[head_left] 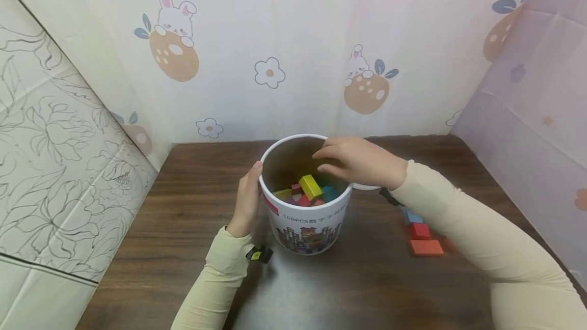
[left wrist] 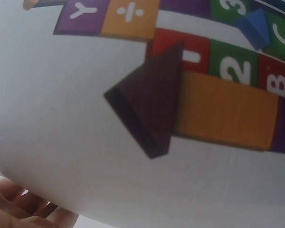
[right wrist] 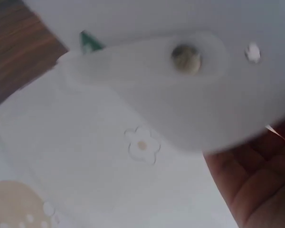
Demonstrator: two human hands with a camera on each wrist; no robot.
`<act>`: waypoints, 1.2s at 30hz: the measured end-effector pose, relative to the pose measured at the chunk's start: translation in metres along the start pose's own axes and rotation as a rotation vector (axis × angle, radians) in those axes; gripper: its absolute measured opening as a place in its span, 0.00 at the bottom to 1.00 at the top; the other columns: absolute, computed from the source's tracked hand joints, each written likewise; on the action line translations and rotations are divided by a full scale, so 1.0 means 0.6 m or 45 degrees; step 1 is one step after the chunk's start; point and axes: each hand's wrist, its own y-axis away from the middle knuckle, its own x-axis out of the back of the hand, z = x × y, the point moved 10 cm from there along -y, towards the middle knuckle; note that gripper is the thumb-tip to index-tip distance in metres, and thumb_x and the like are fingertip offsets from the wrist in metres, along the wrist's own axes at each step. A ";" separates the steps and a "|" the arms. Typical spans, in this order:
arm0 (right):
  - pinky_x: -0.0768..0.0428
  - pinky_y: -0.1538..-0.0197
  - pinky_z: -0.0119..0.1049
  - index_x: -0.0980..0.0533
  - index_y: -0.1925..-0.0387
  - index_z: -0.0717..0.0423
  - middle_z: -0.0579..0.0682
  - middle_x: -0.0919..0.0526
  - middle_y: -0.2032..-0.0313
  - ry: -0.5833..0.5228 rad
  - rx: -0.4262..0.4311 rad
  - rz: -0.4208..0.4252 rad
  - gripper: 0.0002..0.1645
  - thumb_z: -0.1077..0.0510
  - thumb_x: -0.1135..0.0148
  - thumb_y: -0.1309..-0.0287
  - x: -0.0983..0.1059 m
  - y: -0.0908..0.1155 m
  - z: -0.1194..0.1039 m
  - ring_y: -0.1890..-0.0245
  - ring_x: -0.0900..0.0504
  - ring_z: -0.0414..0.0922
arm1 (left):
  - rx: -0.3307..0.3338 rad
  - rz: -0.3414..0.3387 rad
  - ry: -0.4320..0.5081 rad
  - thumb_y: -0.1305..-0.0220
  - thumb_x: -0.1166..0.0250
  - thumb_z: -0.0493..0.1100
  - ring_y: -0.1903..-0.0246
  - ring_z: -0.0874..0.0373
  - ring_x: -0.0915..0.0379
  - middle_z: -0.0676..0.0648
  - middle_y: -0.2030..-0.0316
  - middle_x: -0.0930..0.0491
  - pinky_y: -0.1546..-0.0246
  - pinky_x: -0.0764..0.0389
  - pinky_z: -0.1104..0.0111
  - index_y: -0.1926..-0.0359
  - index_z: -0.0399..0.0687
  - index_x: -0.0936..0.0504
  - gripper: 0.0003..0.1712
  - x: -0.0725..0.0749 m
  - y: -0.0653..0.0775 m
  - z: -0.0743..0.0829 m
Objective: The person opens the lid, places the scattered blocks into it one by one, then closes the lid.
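Observation:
A white printed bucket (head_left: 307, 230) stands upright on the table, its mouth tilted into view with several coloured blocks low inside. Among them a yellow block (head_left: 310, 187) lies uppermost. My left hand (head_left: 247, 200) holds the bucket's left side, one fingertip at the rim; in the left wrist view, fingers (left wrist: 28, 206) show past the bucket's edge. Over the right rim reaches my right hand (head_left: 353, 162), its fingers loosely bent in the mouth and no block visible in them. The right wrist view shows that palm (right wrist: 256, 185) beyond the bucket's side lug (right wrist: 147, 59).
Beside the right forearm, a blue block (head_left: 414, 216), a red block (head_left: 419, 230) and an orange block (head_left: 426, 247) lie on the brown wooden table (head_left: 183, 248). A white curved edge (head_left: 367, 187) shows behind the bucket. Patterned cloth (head_left: 302, 39) hangs behind the table.

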 end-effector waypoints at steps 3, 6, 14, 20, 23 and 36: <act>0.15 0.54 0.41 0.18 0.51 0.53 0.48 0.15 0.58 -0.033 -0.021 0.088 0.18 0.53 0.30 0.43 0.020 0.018 0.014 0.60 0.17 0.43 | -0.003 -0.001 0.007 0.27 0.56 0.61 0.45 0.48 0.27 0.40 0.45 0.22 0.40 0.27 0.51 0.40 0.46 0.23 0.30 0.000 0.000 0.000; 0.15 0.55 0.43 0.18 0.51 0.54 0.48 0.15 0.58 -0.064 -0.061 0.167 0.18 0.55 0.30 0.43 0.035 0.039 0.033 0.59 0.17 0.44 | 0.000 -0.004 0.016 0.26 0.56 0.60 0.45 0.47 0.27 0.40 0.45 0.22 0.40 0.27 0.49 0.40 0.45 0.23 0.30 -0.001 0.000 0.000; 0.15 0.55 0.47 0.19 0.49 0.52 0.49 0.15 0.57 -0.026 -0.334 0.193 0.19 0.54 0.31 0.43 0.039 0.106 0.100 0.58 0.17 0.46 | 0.010 0.001 0.011 0.27 0.57 0.60 0.45 0.47 0.27 0.40 0.45 0.22 0.40 0.28 0.49 0.41 0.45 0.22 0.30 -0.001 -0.001 -0.001; 0.17 0.52 0.53 0.20 0.48 0.56 0.55 0.15 0.55 0.028 -0.476 0.169 0.20 0.55 0.33 0.42 0.011 0.160 0.166 0.57 0.17 0.51 | 0.003 -0.003 0.010 0.26 0.57 0.60 0.45 0.46 0.27 0.39 0.45 0.22 0.39 0.28 0.48 0.41 0.45 0.23 0.30 -0.002 0.000 0.001; 0.17 0.53 0.54 0.19 0.52 0.58 0.55 0.15 0.58 0.030 -0.512 0.157 0.17 0.56 0.33 0.42 -0.010 0.185 0.200 0.60 0.17 0.50 | 0.005 0.002 0.013 0.27 0.57 0.60 0.45 0.46 0.27 0.39 0.45 0.22 0.39 0.28 0.48 0.41 0.45 0.23 0.30 -0.001 0.000 0.001; 0.18 0.53 0.58 0.19 0.51 0.63 0.60 0.15 0.58 -0.104 -0.718 0.005 0.21 0.54 0.32 0.43 -0.124 0.280 0.305 0.59 0.17 0.55 | 0.012 -0.012 0.006 0.27 0.57 0.61 0.44 0.48 0.28 0.42 0.45 0.22 0.39 0.29 0.48 0.40 0.50 0.23 0.29 -0.002 0.001 0.001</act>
